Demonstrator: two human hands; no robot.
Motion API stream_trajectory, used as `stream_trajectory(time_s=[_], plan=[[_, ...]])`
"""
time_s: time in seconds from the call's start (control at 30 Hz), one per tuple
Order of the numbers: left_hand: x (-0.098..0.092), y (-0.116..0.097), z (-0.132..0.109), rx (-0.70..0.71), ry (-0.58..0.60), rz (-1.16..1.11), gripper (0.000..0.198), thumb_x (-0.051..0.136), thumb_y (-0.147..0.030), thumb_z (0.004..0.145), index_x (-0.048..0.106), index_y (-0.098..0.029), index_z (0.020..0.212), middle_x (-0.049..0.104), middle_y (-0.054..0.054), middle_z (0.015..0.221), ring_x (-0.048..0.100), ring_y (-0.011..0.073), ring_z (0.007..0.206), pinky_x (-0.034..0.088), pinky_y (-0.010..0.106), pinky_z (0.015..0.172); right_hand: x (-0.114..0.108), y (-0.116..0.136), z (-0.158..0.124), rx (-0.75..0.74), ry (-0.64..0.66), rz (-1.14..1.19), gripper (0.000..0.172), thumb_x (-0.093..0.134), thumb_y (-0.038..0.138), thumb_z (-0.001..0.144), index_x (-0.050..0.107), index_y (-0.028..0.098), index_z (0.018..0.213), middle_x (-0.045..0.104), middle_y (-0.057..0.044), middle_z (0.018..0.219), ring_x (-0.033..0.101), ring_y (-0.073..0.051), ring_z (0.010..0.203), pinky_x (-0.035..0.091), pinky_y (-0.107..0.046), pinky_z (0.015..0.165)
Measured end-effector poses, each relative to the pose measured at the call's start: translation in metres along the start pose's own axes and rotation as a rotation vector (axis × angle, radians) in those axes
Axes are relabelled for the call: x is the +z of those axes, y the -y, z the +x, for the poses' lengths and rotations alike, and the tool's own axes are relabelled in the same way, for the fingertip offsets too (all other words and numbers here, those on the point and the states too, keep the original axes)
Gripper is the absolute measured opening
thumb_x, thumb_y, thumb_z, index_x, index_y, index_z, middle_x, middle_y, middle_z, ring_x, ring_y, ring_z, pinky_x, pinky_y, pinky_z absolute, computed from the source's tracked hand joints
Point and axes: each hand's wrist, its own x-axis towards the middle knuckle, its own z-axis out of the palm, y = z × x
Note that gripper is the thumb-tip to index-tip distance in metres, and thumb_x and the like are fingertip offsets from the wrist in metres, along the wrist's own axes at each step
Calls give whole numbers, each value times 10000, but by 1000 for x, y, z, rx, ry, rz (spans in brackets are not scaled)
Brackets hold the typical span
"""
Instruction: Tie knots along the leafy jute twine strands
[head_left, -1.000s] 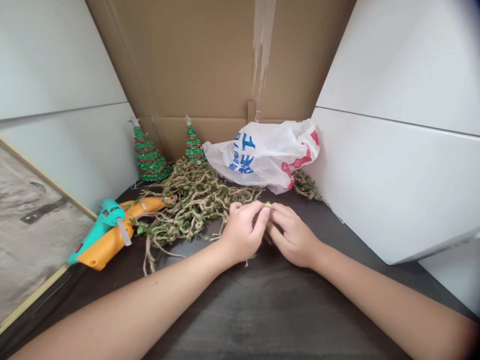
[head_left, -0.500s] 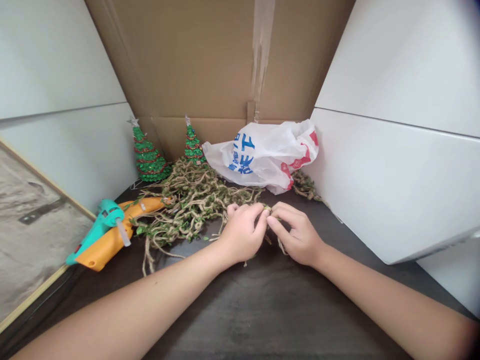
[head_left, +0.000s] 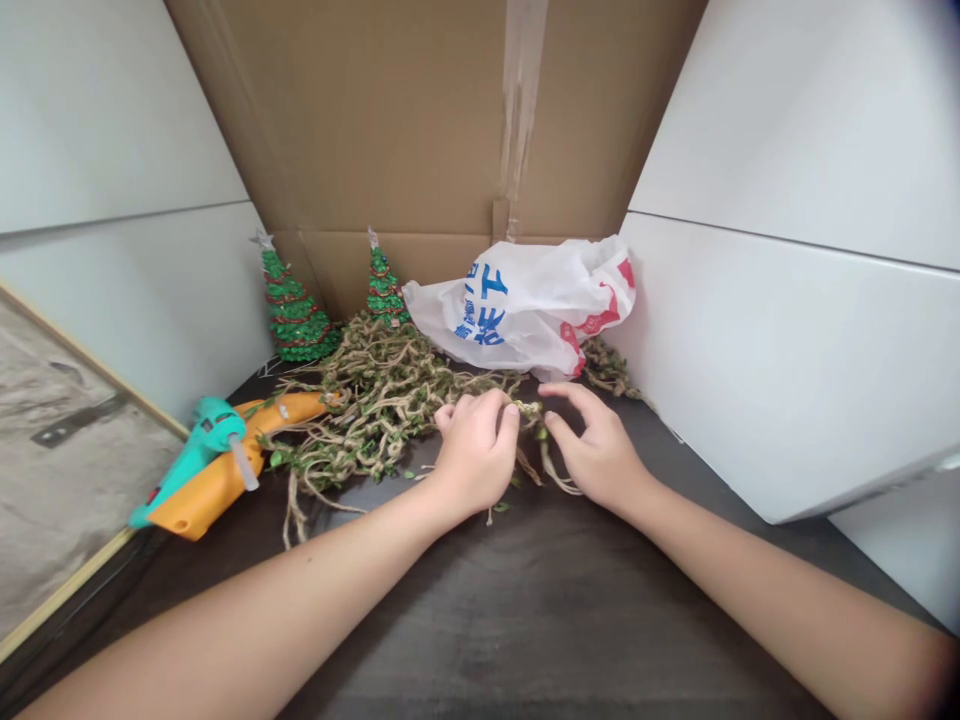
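Note:
My left hand (head_left: 480, 450) is closed on a piece of braided twine with small green leaves (head_left: 529, 410). The piece's end sticks out to the right of my thumb, and loose strands hang from it toward the table. Just right of that end, my right hand (head_left: 596, 445) is open, thumb and forefinger apart with a gap between them. A strand of twine (head_left: 559, 475) curves down close to its thumb. Behind and left of my left hand lies a tangled heap of leafy twine (head_left: 390, 400).
Two small green Christmas trees (head_left: 296, 315) stand at the back left, beside a crumpled white plastic bag (head_left: 525, 305). A teal and orange glue gun (head_left: 214, 440) rests at left. Cardboard (head_left: 405, 120) closes the back; white panels (head_left: 795, 370) flank the dark table (head_left: 540, 620).
My right hand has let go of the twine; its finger and thumb have spread and moved slightly right. My left hand has shifted a little left, still holding the piece.

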Motion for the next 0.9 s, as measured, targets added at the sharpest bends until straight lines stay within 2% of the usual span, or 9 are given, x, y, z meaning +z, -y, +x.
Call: stream_trajectory(time_s=[0.07, 0.1, 0.2, 0.3, 0.37, 0.43, 0.57, 0.77, 0.9], plan=[[0, 0, 0, 25, 11, 7, 286, 357, -333, 1033, 548, -213, 858, 676, 10, 892, 585, 218, 965, 296, 399, 876, 1, 1, -2, -64, 76, -45, 375, 555, 205, 906, 590, 226, 1279, 640, -92, 1337, 579, -248, 1261, 439, -480, 1096], [0, 0, 0, 41, 19, 10, 286, 362, -334, 1032, 553, -213, 857, 681, 11, 904, 583, 217, 963, 297, 400, 875, 1, 2, -3, -100, 113, -64, 377, 548, 216, 921, 581, 234, 1296, 630, -89, 1359, 557, -251, 1295, 418, -491, 1117], [1, 0, -1, 65, 39, 4, 282, 373, -346, 1033, 572, -216, 882, 692, 14, 942, 583, 217, 973, 296, 407, 884, 1, 5, -5, -153, 160, -113, 210, 523, 278, 971, 649, 231, 1132, 704, -83, 1191, 607, -261, 1194, 441, -489, 1058], [2, 1, -1, 66, 38, -15, 283, 382, -394, 1034, 601, -227, 971, 701, 23, 975, 588, 228, 1001, 292, 421, 911, 0, 5, -5, -89, 79, -123, 189, 490, 324, 997, 642, 213, 1012, 710, -78, 1013, 642, -246, 991, 481, -443, 913], [2, 0, -1, 79, 42, -27, 272, 402, -401, 1029, 619, -236, 1026, 705, 24, 990, 589, 231, 1014, 292, 425, 919, 0, 4, -4, -39, 26, -101, 202, 468, 340, 1006, 625, 213, 1012, 694, -70, 969, 638, -234, 922, 482, -413, 859], [1, -1, -2, 119, 74, -51, 257, 430, -380, 1024, 638, -233, 994, 707, 17, 969, 593, 221, 1004, 297, 417, 914, 0, 2, -2, -13, 8, -90, 204, 458, 344, 1009, 617, 215, 1016, 684, -66, 952, 629, -230, 900, 475, -400, 844], [-2, -3, -4, 233, 141, -147, 262, 450, -344, 1022, 649, -218, 906, 705, 8, 912, 604, 191, 958, 320, 392, 898, 0, 3, -1, -29, 113, -108, 189, 454, 286, 1002, 630, 219, 1017, 676, -67, 971, 599, -240, 933, 453, -409, 872], [-1, 0, -6, 250, 7, -295, 226, 470, -328, 1015, 663, -212, 1003, 729, 39, 1015, 636, 190, 965, 376, 378, 923, 2, 4, -1, -65, 341, -7, 244, 394, 258, 1026, 612, 214, 925, 591, -45, 894, 575, -201, 854, 465, -371, 817], [1, 2, -4, 253, -36, -272, 232, 469, -315, 1019, 672, -204, 1000, 723, 36, 979, 633, 191, 940, 392, 371, 905, 3, 4, -1, -58, 380, 7, 193, 449, 282, 1016, 618, 215, 954, 595, -59, 968, 575, -210, 930, 459, -396, 902]])
